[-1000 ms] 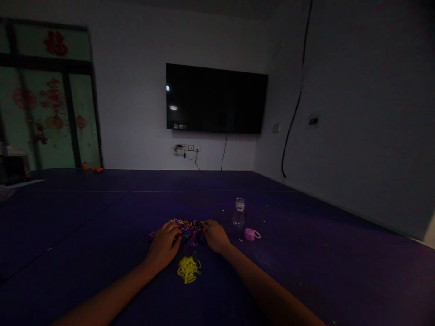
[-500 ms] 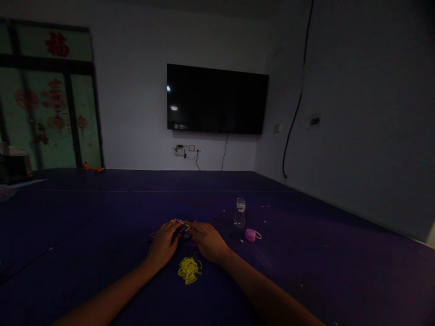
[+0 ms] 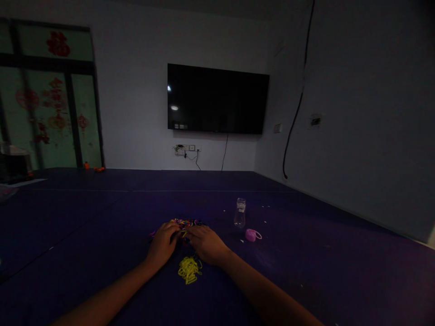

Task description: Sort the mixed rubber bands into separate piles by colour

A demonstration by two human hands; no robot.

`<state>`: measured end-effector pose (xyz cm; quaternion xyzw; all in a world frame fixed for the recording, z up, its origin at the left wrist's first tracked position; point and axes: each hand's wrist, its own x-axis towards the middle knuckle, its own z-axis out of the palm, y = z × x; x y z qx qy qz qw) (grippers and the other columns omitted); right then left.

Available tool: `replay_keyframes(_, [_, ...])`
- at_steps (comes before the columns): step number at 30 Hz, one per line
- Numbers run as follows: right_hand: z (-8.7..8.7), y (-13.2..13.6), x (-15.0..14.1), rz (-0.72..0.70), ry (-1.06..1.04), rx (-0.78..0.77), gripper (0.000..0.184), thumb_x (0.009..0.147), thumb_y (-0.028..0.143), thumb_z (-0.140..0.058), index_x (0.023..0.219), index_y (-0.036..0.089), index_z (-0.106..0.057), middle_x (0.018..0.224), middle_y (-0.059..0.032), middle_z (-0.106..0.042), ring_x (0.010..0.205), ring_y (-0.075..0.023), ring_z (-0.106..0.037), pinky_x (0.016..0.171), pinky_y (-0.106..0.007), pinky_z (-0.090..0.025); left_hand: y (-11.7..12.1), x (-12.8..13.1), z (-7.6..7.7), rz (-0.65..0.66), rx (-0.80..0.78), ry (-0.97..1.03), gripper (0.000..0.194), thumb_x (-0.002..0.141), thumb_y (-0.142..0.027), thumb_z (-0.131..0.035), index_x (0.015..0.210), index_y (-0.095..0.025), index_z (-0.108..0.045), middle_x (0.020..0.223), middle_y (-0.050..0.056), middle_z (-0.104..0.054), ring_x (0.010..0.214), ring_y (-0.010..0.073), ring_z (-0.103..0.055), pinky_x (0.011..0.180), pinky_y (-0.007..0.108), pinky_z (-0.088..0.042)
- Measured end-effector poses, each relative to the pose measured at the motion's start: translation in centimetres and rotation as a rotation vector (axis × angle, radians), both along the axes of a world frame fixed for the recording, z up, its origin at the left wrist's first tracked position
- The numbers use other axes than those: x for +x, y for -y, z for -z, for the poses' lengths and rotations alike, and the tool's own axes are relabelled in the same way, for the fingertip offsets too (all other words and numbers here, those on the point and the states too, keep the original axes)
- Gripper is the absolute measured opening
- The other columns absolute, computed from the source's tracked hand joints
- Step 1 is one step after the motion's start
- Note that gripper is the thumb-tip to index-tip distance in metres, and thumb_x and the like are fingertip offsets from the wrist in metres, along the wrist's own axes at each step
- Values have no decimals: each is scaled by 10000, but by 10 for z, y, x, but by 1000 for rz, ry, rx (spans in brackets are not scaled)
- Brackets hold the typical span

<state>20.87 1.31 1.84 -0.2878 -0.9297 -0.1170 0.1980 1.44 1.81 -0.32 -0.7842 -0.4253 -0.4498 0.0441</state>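
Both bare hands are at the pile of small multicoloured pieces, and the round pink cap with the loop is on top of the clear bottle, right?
Not quite. The head view shows the pink cap off the clear bottle, lying on the dark purple surface beside it. The left hand and right hand are indeed at the multicoloured pile.

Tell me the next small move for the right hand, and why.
Probably pinch the yellow strand with the right hand and draw it toward the yellow pile: the strand shows between that hand and the left hand, at the multicoloured pile, while the yellow pile lies separately, nearer the person. Whether it is already held is unclear.
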Motion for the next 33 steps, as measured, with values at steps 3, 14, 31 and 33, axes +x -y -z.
replay_keyframes(3, [2, -2, 0, -2, -2, 27, 324, 890, 160, -412, 1185, 163, -546, 1269, -82, -537, 1124, -191, -495, 953, -331, -384, 1, 1, -1, -22, -20, 1, 166, 795, -82, -496, 812, -193, -620, 880, 45, -655, 880, 223, -599, 813, 394, -479])
replay_keyframes(14, [7, -10, 5, 252, -125, -20, 326, 881, 165, -406, 1157, 168, -580, 1197, -100, -588, 1087, -217, -526, 925, -353, -401, 4, 1, -5, -22, -90, 57, 147, 803, -137, -488, 722, -199, -593, 828, 42, -651, 849, 225, -594, 791, 365, -460])
replay_keyframes(31, [11, -9, 4, 120, -130, 58, 355, 884, 154, -400, 1206, 171, -547, 1208, -96, -586, 1066, -196, -545, 907, -343, -414, 8, 3, -8, -2, -93, 16, 148, 788, -127, -480, 718, -194, -592, 778, 36, -627, 812, 219, -581, 754, 352, -464])
replay_keyframes(33, [10, -7, 3, 65, -106, 103, 357, 868, 148, -429, 1207, 172, -541, 1205, -97, -586, 1037, -192, -556, 882, -335, -424, 9, 3, -9, 1, -89, 12, 153, 782, -119, -471, 718, -191, -590, 779, 39, -627, 804, 219, -580, 749, 354, -465])
